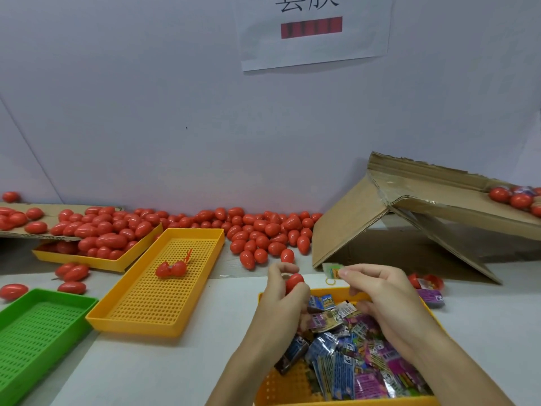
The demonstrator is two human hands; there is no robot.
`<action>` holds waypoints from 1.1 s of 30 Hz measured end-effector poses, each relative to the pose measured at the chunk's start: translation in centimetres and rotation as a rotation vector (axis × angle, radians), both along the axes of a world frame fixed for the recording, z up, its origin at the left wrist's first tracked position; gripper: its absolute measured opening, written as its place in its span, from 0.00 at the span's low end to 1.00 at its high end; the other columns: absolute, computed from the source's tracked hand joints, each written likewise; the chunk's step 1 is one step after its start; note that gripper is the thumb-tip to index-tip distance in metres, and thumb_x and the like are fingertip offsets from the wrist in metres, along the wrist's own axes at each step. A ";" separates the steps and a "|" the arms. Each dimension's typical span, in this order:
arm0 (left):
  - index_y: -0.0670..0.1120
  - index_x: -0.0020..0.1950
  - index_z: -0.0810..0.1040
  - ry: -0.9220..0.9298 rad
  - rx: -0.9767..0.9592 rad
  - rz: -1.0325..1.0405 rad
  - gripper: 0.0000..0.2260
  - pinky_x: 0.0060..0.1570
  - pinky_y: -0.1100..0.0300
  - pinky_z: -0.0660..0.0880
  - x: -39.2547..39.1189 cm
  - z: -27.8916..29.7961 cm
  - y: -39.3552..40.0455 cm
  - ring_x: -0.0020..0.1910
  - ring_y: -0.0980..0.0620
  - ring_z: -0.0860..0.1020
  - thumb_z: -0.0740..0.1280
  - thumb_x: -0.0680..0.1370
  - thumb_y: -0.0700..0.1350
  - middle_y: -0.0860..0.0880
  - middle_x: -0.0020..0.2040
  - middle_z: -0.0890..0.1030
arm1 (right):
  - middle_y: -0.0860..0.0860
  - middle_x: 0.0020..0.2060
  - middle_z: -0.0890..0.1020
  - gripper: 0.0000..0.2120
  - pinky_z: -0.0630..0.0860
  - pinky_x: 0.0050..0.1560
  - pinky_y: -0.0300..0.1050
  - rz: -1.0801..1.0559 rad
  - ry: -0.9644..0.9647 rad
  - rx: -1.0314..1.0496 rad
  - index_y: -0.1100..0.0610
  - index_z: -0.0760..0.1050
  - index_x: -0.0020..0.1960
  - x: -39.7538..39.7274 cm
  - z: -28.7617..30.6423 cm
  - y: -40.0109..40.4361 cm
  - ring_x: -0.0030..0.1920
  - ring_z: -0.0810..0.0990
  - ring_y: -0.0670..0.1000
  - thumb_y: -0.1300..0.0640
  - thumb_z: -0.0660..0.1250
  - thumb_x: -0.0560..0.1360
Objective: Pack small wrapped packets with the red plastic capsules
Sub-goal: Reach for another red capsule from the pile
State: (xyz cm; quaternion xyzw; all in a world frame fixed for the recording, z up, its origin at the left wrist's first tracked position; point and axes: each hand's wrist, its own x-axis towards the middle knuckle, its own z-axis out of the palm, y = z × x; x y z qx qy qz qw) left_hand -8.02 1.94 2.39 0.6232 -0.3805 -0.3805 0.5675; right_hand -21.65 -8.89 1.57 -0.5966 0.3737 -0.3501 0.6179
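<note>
The left hand (282, 291) curls around a red capsule (293, 282), held above the near orange tray (265, 385) heaped with wrapped packets (355, 364). The right hand (377, 291) pinches a small green packet (332, 270) between thumb and fingertip, just beside the capsule. The capsule looks light, stiff and smooth, likely slippery, so gripping round its belly seems safest. The packet looks limp and crinkly; an edge pinch should do, though it may need folding to fit. More capsules (263, 232) lie loose along the wall. On the worktop (152, 373), an open cardboard box (389, 221) crowds the right, and a second orange tray (164, 276) sits left.
</note>
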 end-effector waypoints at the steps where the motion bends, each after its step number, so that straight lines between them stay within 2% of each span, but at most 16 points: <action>1: 0.50 0.59 0.67 0.010 0.011 -0.002 0.09 0.32 0.62 0.72 0.1 -0.1 -0.1 0.28 0.57 0.73 0.60 0.81 0.39 0.47 0.38 0.73 | 0.51 0.33 0.80 0.05 0.72 0.42 0.48 -0.038 -0.021 0.004 0.54 0.87 0.45 0.0 -0.1 -0.1 0.42 0.77 0.53 0.54 0.73 0.75; 4: 0.51 0.58 0.70 -0.037 -0.014 0.030 0.05 0.36 0.59 0.78 0.1 -0.4 -0.3 0.33 0.54 0.78 0.62 0.83 0.45 0.49 0.36 0.79 | 0.46 0.28 0.80 0.04 0.74 0.35 0.40 -0.099 -0.057 -0.019 0.53 0.85 0.47 0.2 -0.1 -0.1 0.36 0.81 0.46 0.56 0.71 0.77; 6: 0.52 0.59 0.73 -0.052 -0.063 0.049 0.07 0.36 0.62 0.79 0.1 -0.5 -0.3 0.32 0.54 0.80 0.65 0.82 0.46 0.52 0.37 0.82 | 0.42 0.29 0.83 0.03 0.74 0.29 0.32 -0.113 -0.052 -0.100 0.51 0.83 0.48 0.2 -0.1 0.0 0.33 0.82 0.41 0.56 0.70 0.77; 8: 0.54 0.58 0.76 -0.054 -0.104 0.082 0.08 0.35 0.64 0.78 0.0 -0.4 -0.3 0.33 0.54 0.82 0.68 0.80 0.46 0.52 0.39 0.83 | 0.39 0.33 0.84 0.03 0.74 0.30 0.29 -0.112 -0.031 -0.193 0.48 0.82 0.48 0.2 -0.1 0.1 0.36 0.82 0.37 0.55 0.70 0.77; 14: 0.54 0.55 0.76 -0.134 -0.158 0.112 0.12 0.37 0.66 0.79 0.0 -0.4 -0.4 0.43 0.55 0.84 0.74 0.76 0.42 0.55 0.51 0.80 | 0.43 0.37 0.84 0.03 0.75 0.42 0.36 -0.100 0.051 -0.332 0.43 0.81 0.47 0.3 0.2 0.7 0.44 0.82 0.43 0.52 0.71 0.76; 18: 0.55 0.52 0.77 -0.251 -0.174 0.140 0.13 0.40 0.66 0.79 0.0 -0.5 -0.4 0.47 0.61 0.81 0.76 0.73 0.43 0.59 0.48 0.80 | 0.43 0.39 0.85 0.03 0.77 0.46 0.39 -0.059 0.070 -0.357 0.44 0.82 0.48 0.3 0.3 0.8 0.45 0.82 0.42 0.53 0.71 0.76; 23: 0.57 0.53 0.78 -0.287 -0.182 0.098 0.14 0.47 0.61 0.82 0.0 -0.6 -0.4 0.49 0.58 0.81 0.77 0.73 0.43 0.57 0.50 0.81 | 0.41 0.41 0.85 0.03 0.79 0.48 0.41 -0.029 0.084 -0.375 0.46 0.83 0.49 0.5 0.3 0.9 0.45 0.83 0.41 0.53 0.71 0.76; 25: 0.58 0.52 0.79 -0.264 -0.199 0.088 0.14 0.48 0.60 0.82 0.0 -0.6 -0.4 0.50 0.57 0.82 0.77 0.73 0.44 0.58 0.49 0.82 | 0.42 0.40 0.86 0.03 0.81 0.48 0.42 -0.034 0.079 -0.386 0.47 0.83 0.49 0.4 0.3 0.9 0.45 0.84 0.42 0.54 0.71 0.76; 29: 0.58 0.52 0.80 -0.203 -0.244 0.101 0.10 0.41 0.63 0.81 0.0 -0.5 -0.5 0.49 0.52 0.83 0.74 0.75 0.45 0.58 0.48 0.83 | 0.43 0.42 0.86 0.04 0.81 0.47 0.42 -0.006 0.058 -0.391 0.48 0.82 0.49 0.3 0.4 1.0 0.44 0.85 0.43 0.55 0.72 0.76; 33: 0.52 0.57 0.77 -0.151 -0.245 0.123 0.16 0.39 0.64 0.80 0.1 -0.5 -0.5 0.48 0.55 0.83 0.76 0.74 0.42 0.54 0.49 0.83 | 0.44 0.43 0.85 0.08 0.80 0.41 0.38 0.020 0.022 -0.369 0.49 0.79 0.51 0.4 0.4 1.1 0.45 0.85 0.44 0.58 0.74 0.74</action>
